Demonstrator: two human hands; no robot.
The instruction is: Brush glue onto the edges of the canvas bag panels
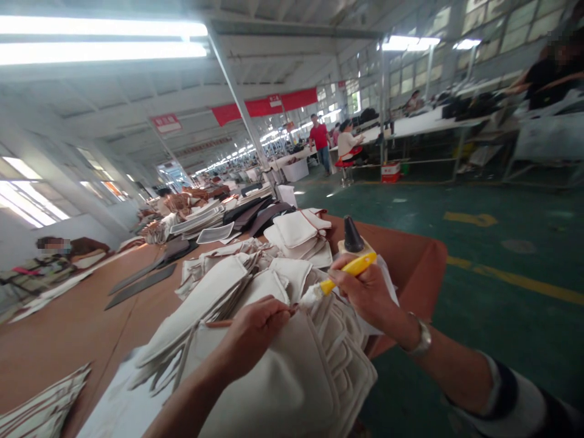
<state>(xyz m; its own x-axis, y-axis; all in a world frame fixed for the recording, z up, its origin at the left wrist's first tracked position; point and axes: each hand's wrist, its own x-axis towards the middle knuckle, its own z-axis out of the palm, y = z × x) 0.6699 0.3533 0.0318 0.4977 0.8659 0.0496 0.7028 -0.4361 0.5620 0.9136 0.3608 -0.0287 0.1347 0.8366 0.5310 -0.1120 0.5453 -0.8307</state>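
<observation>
Two hands close together: right hand (365, 295), fingers (340, 275) clenched on yellow tool (353, 267), tip aimed left over white padded panel (319, 371), just beside left hand (253, 337), fingers (278, 311) pinching thin brown strip (219, 323).

My yellow brush (349, 272) stood out against the cream quilted panel (337, 359), beside the tan table (73, 340); my sleeve (511, 395) had black and white bands.

Stitched cream panels (292, 377) are matt and smooth, the yellow handle (349, 272) glossy plastic, the wristwatch (422, 336) polished metal, the green floor (479, 213) shiny paint.
</observation>
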